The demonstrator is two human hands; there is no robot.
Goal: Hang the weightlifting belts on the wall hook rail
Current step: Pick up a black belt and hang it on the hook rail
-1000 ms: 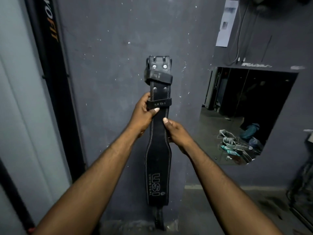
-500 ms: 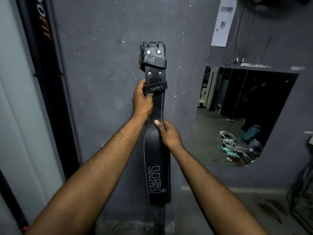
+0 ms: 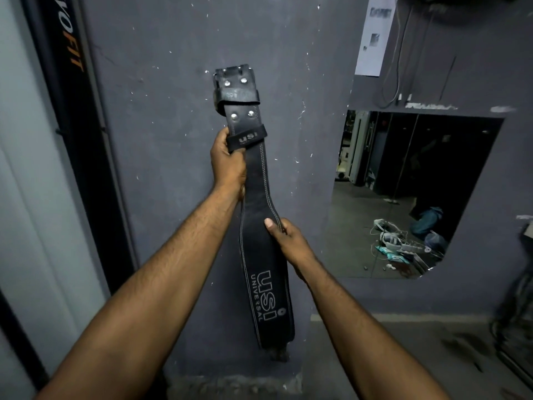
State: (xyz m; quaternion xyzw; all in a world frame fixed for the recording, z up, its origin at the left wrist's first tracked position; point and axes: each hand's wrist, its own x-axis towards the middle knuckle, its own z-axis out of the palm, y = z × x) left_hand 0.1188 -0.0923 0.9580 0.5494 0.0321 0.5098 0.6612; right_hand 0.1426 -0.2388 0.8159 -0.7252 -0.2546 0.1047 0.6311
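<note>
A black leather weightlifting belt (image 3: 259, 255) with white stitching and "USI UNIVERSAL" lettering is held upright in front of a grey wall (image 3: 161, 140), buckle end (image 3: 235, 88) at the top. My left hand (image 3: 227, 166) grips its narrow upper part just under the keeper loop. My right hand (image 3: 285, 241) holds the belt's right edge lower down, where it widens. The belt leans a little to the left at the top. No hook rail is in view.
A black upright frame (image 3: 75, 125) with orange lettering runs along the wall on the left. To the right is a mirror (image 3: 409, 192) reflecting a cluttered floor, with a paper sheet (image 3: 373, 39) and cables above it. Dark equipment stands at the far right.
The belt has been lifted and tilted so its top leans left. My left hand stays at the keeper loop, while my right hand has slid down to the belt's wider part.
</note>
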